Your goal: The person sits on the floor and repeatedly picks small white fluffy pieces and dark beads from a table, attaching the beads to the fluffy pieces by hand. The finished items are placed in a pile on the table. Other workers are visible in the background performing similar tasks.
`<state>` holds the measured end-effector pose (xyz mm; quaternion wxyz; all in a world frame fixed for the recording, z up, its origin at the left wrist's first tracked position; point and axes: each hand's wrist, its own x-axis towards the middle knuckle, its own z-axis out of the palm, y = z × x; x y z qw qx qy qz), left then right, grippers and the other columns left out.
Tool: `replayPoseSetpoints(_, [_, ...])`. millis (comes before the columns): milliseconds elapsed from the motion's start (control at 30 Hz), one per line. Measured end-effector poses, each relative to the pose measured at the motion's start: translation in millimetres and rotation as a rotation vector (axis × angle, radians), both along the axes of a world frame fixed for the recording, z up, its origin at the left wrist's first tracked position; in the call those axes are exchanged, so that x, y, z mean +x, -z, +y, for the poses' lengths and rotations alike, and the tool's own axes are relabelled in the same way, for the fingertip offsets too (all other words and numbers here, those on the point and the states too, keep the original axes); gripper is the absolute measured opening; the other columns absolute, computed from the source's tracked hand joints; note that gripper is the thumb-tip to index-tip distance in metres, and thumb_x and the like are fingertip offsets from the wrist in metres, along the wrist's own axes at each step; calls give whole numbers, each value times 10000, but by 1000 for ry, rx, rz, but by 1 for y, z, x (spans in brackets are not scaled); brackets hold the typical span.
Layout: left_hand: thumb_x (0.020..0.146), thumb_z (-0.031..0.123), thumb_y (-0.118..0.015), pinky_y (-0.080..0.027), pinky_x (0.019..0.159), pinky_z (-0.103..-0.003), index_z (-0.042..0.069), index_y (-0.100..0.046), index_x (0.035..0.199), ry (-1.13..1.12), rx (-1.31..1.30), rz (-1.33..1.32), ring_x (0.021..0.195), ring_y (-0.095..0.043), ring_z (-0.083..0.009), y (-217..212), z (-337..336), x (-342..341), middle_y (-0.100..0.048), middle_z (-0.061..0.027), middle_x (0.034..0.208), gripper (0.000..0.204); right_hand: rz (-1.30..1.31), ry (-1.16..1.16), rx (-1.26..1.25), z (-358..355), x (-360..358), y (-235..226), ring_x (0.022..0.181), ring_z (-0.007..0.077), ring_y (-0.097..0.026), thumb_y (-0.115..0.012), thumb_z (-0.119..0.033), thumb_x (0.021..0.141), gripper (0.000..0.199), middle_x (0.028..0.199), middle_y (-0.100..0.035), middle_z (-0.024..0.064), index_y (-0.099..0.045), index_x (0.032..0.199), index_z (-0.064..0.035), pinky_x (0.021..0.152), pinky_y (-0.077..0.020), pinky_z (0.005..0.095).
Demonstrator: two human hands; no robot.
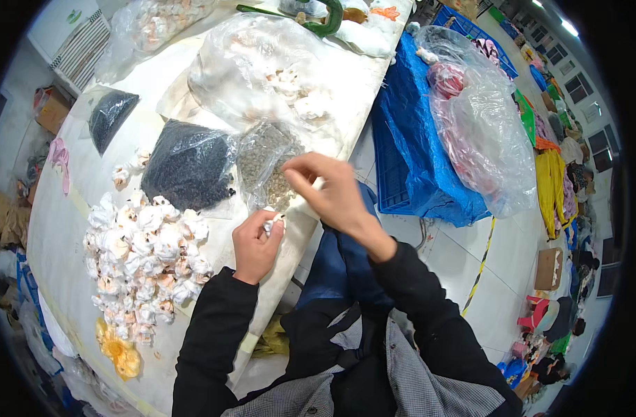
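Large hall, pale tiled floor (498, 278). White desk (68, 229) left; blue crate (401, 174) right. Pile of white fabric flowers (141, 257) on desk. Left hand (255, 247) pinches white flower piece (273, 224) at desk edge. Right hand (335, 191) fingertips pinched together over clear bag of small beads (266, 163).

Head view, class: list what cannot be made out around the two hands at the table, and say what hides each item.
- Small white piece in the left hand: mostly covered by the curled fingers, shape unclear.
- Right hand fingertips: whether they pinch anything is too small to tell.
- Clear bag of small greyish bits: contents too small and blurred by plastic.
- Pile of white flowers: details blurred by fisheye bending.
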<state>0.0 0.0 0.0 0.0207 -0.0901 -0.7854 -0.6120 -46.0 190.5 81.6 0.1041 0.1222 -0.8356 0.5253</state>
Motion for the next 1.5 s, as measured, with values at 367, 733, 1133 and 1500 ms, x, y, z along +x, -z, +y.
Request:
replayPoseSetpoints(367, [949, 106, -728, -275, 494, -279, -15, -713, 988, -78, -8, -30, 537, -340, -45, -4, -3, -3, -552, -24, 713, 128, 264, 137, 314, -38, 0, 90, 903, 295, -627, -773, -162, 853, 112, 943, -663, 58, -730, 929, -93, 766, -506, 421])
replayPoseSetpoints(733, [946, 97, -731, -286, 499, -278, -17, -704, 1005, -51, -51, -34, 546, -342, -44, -8, -2, -4, -515, -10, 698, 131, 162, 202, -44, -34, 10, 88, 815, 272, -638, -755, -100, 911, 132, 878, -711, 88, -773, 1033, -54, 719, -515, 361])
replayPoseSetpoints(1133, [924, 56, -727, -347, 513, -284, -2, -723, 1030, 4, -85, 60, 528, -427, -85, -9, -3, -5, -643, -60, 812, 121, -515, -123, -764, -14, 52, 69, 775, 73, -609, -674, -146, 1046, 230, 945, -761, 50, -728, 1185, 30, 705, -488, 213])
replayPoseSetpoints(1500, [924, 72, -735, -379, 526, -303, 8, -725, 1019, 33, -135, 83, 550, -486, -146, -15, -1, -3, -647, -90, 815, 116, -360, 40, -448, -20, 55, 70, 680, 77, -609, -732, -102, 984, 154, 852, -726, 26, -713, 1109, -14, 638, -502, 253])
